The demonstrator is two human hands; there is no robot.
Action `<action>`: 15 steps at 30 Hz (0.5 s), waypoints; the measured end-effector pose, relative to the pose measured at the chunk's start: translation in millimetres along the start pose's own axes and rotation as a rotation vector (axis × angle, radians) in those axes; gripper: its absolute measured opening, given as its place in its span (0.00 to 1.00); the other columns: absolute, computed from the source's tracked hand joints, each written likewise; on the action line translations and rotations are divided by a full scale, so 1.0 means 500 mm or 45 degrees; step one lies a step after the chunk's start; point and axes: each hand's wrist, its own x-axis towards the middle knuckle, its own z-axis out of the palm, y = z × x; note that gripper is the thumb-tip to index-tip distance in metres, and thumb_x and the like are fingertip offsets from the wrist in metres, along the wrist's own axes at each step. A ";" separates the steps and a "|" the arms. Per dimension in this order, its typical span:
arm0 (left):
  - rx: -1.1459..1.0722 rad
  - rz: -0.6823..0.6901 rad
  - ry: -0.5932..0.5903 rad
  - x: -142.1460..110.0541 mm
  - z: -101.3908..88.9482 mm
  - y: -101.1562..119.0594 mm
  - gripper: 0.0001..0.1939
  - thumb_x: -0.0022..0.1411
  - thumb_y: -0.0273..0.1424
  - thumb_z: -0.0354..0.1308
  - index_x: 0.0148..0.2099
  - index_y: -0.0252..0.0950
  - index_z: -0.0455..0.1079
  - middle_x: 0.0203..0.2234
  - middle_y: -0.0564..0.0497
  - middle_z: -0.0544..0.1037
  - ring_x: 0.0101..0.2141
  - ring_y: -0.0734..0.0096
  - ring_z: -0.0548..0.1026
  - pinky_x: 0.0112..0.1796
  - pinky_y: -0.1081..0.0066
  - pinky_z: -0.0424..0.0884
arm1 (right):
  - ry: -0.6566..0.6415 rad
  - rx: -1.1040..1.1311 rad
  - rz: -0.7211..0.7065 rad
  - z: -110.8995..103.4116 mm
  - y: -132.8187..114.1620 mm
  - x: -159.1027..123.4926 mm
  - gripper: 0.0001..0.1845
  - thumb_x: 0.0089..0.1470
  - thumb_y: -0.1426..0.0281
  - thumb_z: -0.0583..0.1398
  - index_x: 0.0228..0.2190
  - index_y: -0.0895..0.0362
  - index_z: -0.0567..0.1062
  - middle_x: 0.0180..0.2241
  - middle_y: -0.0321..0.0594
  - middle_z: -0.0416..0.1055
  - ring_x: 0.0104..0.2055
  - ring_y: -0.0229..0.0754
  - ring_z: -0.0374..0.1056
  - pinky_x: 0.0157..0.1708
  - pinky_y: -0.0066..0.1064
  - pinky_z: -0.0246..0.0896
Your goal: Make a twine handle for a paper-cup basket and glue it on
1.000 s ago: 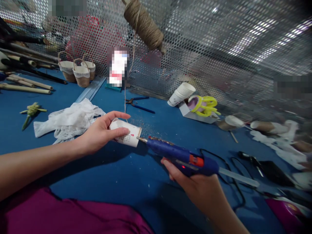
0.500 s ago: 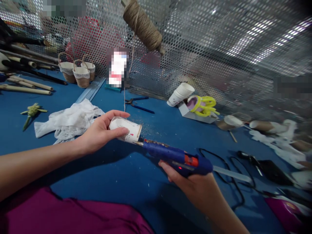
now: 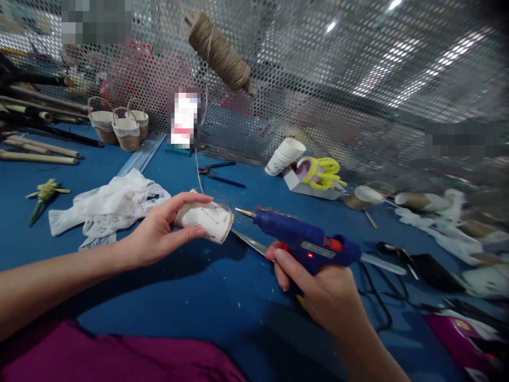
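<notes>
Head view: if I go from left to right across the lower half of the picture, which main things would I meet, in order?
Green knotted piece → white lace → paper cup → blue glue gun → purple object.

Blue table (image 3: 178, 302) beneath white lace (image 3: 109, 200), pliers (image 3: 227, 183), baskets (image 3: 128, 137)

The paper cup (image 3: 203, 220) is positioned at the centre, in the left hand (image 3: 161, 229). The glue gun (image 3: 290, 231), in the right hand (image 3: 324, 286), is to the right of the cup, its nozzle just beside the rim. The lace (image 3: 107, 204) lies left of the cup on the table (image 3: 191, 302). Three baskets (image 3: 128, 141) stand behind the lace. The pliers (image 3: 226, 181) lie behind the cup. The cup stack (image 3: 283, 157) is right of the pliers, before the mesh panel (image 3: 318, 101).
</notes>
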 end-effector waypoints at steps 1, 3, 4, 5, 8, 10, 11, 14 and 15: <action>0.010 0.008 -0.005 0.000 0.000 -0.001 0.20 0.55 0.28 0.59 0.51 0.36 0.64 0.45 0.46 0.71 0.37 0.73 0.72 0.36 0.77 0.69 | -0.020 0.074 0.005 -0.001 0.000 0.002 0.11 0.50 0.62 0.58 0.24 0.57 0.73 0.11 0.30 0.62 0.15 0.33 0.57 0.20 0.27 0.58; 0.004 -0.003 -0.005 0.000 0.000 -0.003 0.20 0.56 0.29 0.58 0.52 0.36 0.63 0.46 0.46 0.72 0.37 0.72 0.72 0.37 0.77 0.69 | -0.062 0.226 0.061 -0.003 0.004 0.009 0.12 0.49 0.62 0.59 0.28 0.58 0.73 0.11 0.29 0.61 0.14 0.32 0.55 0.17 0.26 0.54; -0.007 -0.015 -0.004 0.001 0.000 -0.003 0.20 0.56 0.29 0.58 0.52 0.36 0.63 0.45 0.46 0.72 0.37 0.72 0.72 0.37 0.77 0.69 | -0.076 0.287 0.104 -0.005 0.006 0.014 0.12 0.49 0.61 0.59 0.29 0.58 0.73 0.11 0.29 0.61 0.14 0.32 0.55 0.15 0.26 0.52; -0.024 -0.027 0.002 0.001 0.001 -0.003 0.21 0.56 0.29 0.59 0.52 0.37 0.63 0.44 0.47 0.73 0.37 0.73 0.72 0.36 0.77 0.69 | -0.079 0.326 0.148 -0.007 0.010 0.019 0.12 0.48 0.61 0.60 0.29 0.59 0.72 0.12 0.29 0.61 0.14 0.32 0.55 0.15 0.25 0.51; -0.063 -0.095 0.043 0.003 0.003 0.000 0.23 0.54 0.31 0.60 0.52 0.36 0.62 0.40 0.49 0.75 0.34 0.74 0.72 0.34 0.78 0.69 | 0.025 0.341 0.249 -0.015 0.022 0.039 0.15 0.44 0.60 0.63 0.20 0.59 0.70 0.14 0.32 0.63 0.16 0.33 0.58 0.17 0.26 0.55; -0.074 -0.154 0.078 0.003 0.003 0.002 0.20 0.55 0.33 0.59 0.50 0.35 0.64 0.36 0.49 0.75 0.32 0.74 0.71 0.32 0.78 0.68 | 0.144 0.283 0.289 -0.020 0.034 0.056 0.15 0.42 0.59 0.63 0.22 0.59 0.70 0.19 0.35 0.67 0.19 0.34 0.62 0.19 0.26 0.59; -0.087 -0.175 0.094 0.003 0.003 0.003 0.18 0.57 0.35 0.57 0.49 0.35 0.65 0.34 0.50 0.75 0.31 0.75 0.71 0.31 0.78 0.68 | 0.175 0.223 0.307 -0.023 0.040 0.066 0.15 0.43 0.59 0.63 0.24 0.59 0.71 0.21 0.36 0.68 0.20 0.34 0.63 0.20 0.26 0.61; -0.125 -0.159 0.120 0.002 0.002 0.002 0.14 0.61 0.35 0.51 0.46 0.36 0.67 0.34 0.50 0.75 0.32 0.75 0.70 0.32 0.76 0.68 | 0.156 -0.001 0.351 -0.026 0.063 0.099 0.16 0.46 0.58 0.61 0.24 0.59 0.69 0.17 0.33 0.65 0.17 0.33 0.61 0.18 0.25 0.59; -0.128 -0.128 0.121 0.001 0.002 0.002 0.13 0.61 0.35 0.51 0.47 0.36 0.67 0.36 0.50 0.75 0.33 0.75 0.71 0.34 0.76 0.68 | 0.144 -0.025 0.358 -0.026 0.071 0.111 0.16 0.47 0.58 0.60 0.22 0.58 0.68 0.15 0.32 0.63 0.16 0.33 0.60 0.17 0.25 0.58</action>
